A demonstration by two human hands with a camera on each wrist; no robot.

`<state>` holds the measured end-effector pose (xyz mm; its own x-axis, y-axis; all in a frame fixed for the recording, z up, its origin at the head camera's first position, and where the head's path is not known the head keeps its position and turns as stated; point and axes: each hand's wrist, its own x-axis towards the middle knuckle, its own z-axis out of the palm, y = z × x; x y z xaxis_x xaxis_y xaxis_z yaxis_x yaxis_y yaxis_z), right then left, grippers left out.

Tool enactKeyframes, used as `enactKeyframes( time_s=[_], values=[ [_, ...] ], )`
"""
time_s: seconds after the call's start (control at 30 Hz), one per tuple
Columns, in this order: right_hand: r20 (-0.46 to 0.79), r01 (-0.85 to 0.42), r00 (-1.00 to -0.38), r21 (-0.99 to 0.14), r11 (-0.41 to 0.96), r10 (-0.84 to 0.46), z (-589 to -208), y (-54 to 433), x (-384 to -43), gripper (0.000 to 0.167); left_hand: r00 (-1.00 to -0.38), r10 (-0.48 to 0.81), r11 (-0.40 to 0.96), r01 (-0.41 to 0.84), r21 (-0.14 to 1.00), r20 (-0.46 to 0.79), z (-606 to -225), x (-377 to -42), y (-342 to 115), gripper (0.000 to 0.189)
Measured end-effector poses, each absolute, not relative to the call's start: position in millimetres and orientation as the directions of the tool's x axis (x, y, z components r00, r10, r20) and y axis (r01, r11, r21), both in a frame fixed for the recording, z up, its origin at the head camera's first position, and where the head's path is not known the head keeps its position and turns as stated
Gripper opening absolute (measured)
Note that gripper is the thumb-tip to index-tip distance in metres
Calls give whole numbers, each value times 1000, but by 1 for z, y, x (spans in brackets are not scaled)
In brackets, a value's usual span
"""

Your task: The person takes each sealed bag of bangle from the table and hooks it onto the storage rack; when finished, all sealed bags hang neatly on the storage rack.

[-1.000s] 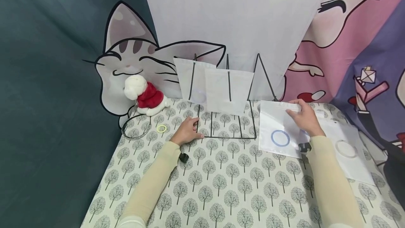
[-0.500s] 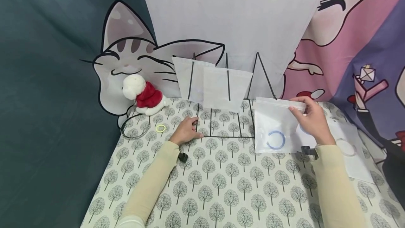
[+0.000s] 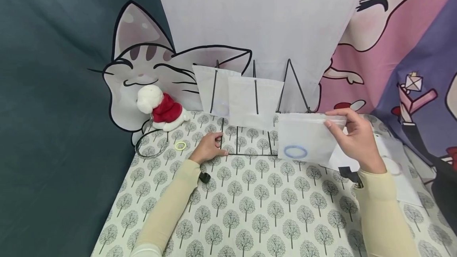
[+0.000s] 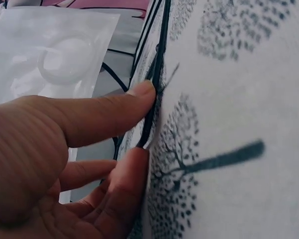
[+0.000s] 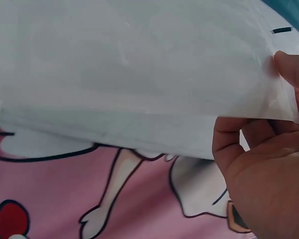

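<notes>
My right hand pinches the top right corner of the translucent bag — a second ago it sat farther right, and now it hides the front right corner of the wire rack. Near its lower left, the blue ring (rounder earlier) shows as a flattened oval. My left hand stays put — thumb and finger pinching the rack's front left corner.
</notes>
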<state>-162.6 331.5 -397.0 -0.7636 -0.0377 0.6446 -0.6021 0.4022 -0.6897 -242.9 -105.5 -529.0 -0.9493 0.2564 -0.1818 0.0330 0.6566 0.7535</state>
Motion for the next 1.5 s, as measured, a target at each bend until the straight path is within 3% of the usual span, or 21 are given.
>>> enactKeyframes(
  time_s=[0.17, 0.53, 0.77, 0.97, 1.33, 1.5],
  values=[
    [686, -665, -727, -696, 273, -22, -387, 321, -163, 28, -947, 254, 596, -6, 803, -196, -532, -245, -108, 88],
    [736, -723, -677, -666, 185, 2, -381, 313, -160, 27, -942, 259, 534, -44, 844, -213, -533, -246, -111, 81],
    [724, -689, -687, -677, 260, 64, -380, 311, -165, 27, -944, 261, 536, -33, 844, -203, -532, -246, -111, 83],
    [700, -671, -707, -708, 220, 98, -386, 307, -178, 26, -940, 261, 544, -44, 838, -218, -533, -247, -110, 84],
    [702, -629, -701, -692, 354, 128, -385, 300, -210, 24, -930, 277, 538, -57, 841, -241, -534, -250, -111, 83],
    [693, -634, -708, -710, 307, 138, -391, 302, -226, 23, -927, 287, 547, -48, 835, -241, -534, -251, -111, 84]
  ],
)
